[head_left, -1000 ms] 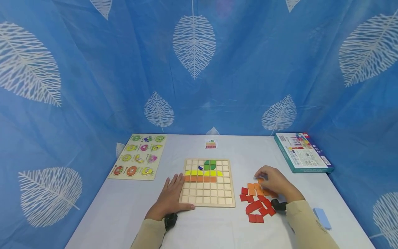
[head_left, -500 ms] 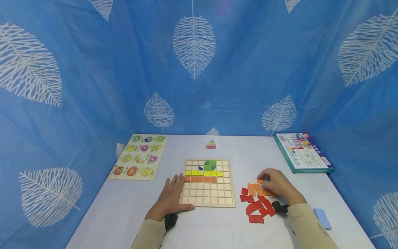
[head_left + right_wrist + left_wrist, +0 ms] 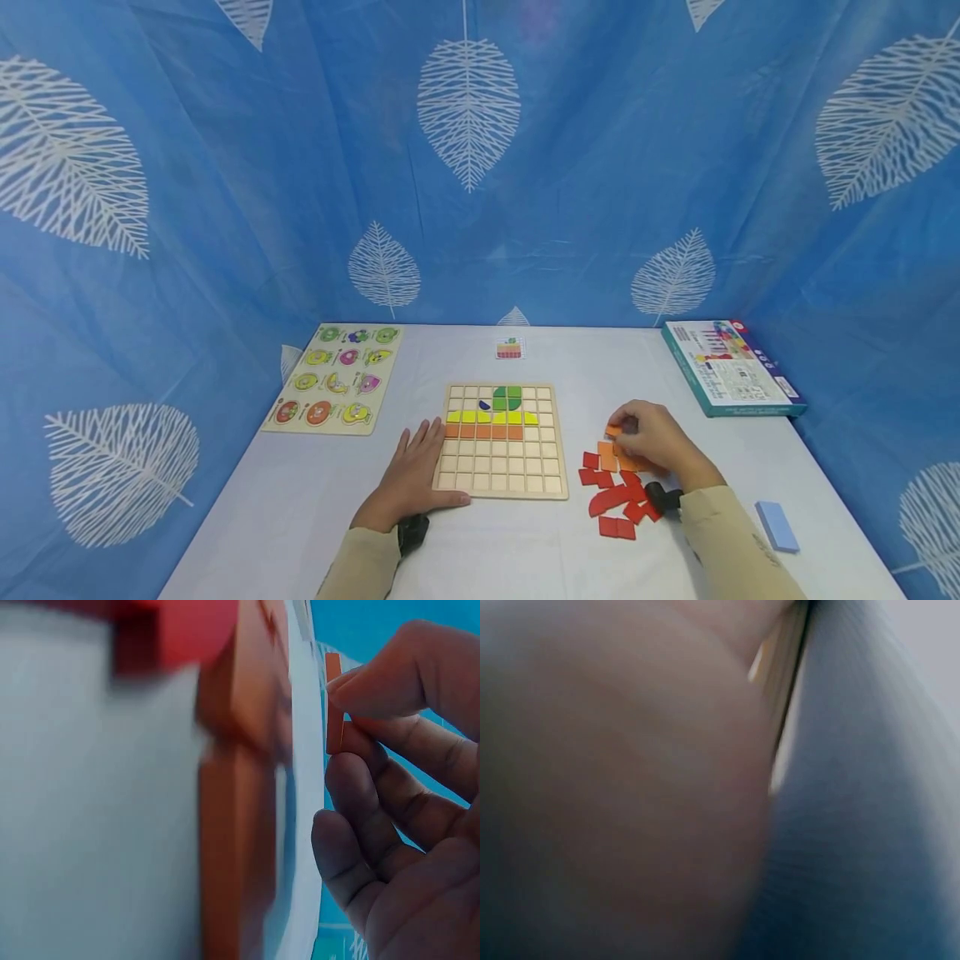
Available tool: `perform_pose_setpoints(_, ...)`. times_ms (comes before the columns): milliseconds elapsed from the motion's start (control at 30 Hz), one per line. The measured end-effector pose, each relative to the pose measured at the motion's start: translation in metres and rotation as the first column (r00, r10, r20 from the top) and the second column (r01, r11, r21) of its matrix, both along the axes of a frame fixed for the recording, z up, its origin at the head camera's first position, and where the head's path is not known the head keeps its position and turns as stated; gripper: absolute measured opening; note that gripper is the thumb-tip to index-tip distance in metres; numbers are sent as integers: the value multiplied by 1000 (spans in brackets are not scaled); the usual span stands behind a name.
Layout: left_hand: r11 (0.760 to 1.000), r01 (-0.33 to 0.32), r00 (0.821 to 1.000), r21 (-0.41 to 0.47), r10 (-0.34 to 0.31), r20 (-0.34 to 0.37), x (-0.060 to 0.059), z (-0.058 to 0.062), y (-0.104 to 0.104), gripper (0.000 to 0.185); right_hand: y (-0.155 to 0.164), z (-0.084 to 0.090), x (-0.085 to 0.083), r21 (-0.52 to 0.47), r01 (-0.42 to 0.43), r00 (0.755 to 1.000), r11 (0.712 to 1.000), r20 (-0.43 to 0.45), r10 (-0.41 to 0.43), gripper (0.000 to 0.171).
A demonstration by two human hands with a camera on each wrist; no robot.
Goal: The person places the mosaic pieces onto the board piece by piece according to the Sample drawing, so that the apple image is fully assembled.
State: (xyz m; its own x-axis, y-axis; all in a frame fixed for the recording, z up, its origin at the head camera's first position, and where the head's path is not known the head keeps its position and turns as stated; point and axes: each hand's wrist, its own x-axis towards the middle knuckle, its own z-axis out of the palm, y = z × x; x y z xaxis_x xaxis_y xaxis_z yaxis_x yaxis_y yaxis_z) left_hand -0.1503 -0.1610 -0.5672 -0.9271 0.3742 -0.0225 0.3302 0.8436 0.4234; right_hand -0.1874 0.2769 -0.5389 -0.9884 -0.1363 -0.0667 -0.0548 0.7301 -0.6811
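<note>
White table (image 3: 525, 550): right hand (image 3: 652, 442) pinches orange tile (image 3: 613, 431); left hand (image 3: 408, 479) flat.

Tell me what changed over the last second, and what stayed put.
The right hand has lifted an orange tile out of the loose pile, pinching it between its fingertips, and has shifted slightly left toward the wooden grid board. The left hand stays flat at the board's left edge; the tiles on the board are unchanged.
</note>
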Motion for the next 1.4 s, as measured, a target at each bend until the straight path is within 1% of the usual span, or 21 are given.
perform_pose_setpoints(133,1000,2,1000,3,-2,5,0,0,0,134,-17,1,-3,-12,-24,999,1000,-29,24,23)
perform_pose_setpoints(267,1000,11,1000,6,-11,1,0,-1,-1,133,-38,3,-7,-1,-66,996,998,-57,66,23)
perform_pose_setpoints(433,1000,18,1000,23,-18,-22,0,-2,-2,133,-69,5,-11,7,-149,987,989,-66,149,22)
perform_pose_setpoints(567,1000,15,1000,9,-15,-20,-1,-3,-2,133,-90,6,-16,13,-234,968,972,-87,234,21)
perform_pose_setpoints(633,1000,12,1000,8,-12,-15,-1,-3,-1,133,-97,6,-18,18,-277,954,961,-119,277,21)
perform_pose_setpoints(700,1000,10,1000,-3,-10,-8,-1,-2,-1,133,-104,5,-20,26,-304,942,952,-143,304,23)
perform_pose_setpoints(767,1000,14,1000,6,-14,-11,-1,-2,-1,132,-109,4,-21,34,-323,933,946,-156,324,23)
perform_pose_setpoints(900,1000,11,1000,-20,-11,-4,-1,-2,-1,133,-118,3,-23,51,-332,929,942,-153,336,23)
perform_pose_setpoints(1000,999,6,1000,-33,-6,-5,-2,-3,-1,134,-122,3,-23,45,-329,931,943,-152,332,24)
perform_pose_setpoints(1133,1000,6,1000,-27,-7,-12,-2,-4,0,134,-124,3,-22,31,-321,934,947,-157,322,25)
perform_pose_setpoints(1400,1000,3,1000,-18,-4,-14,-2,-5,0,133,-125,2,-20,46,-261,956,964,-124,265,22)
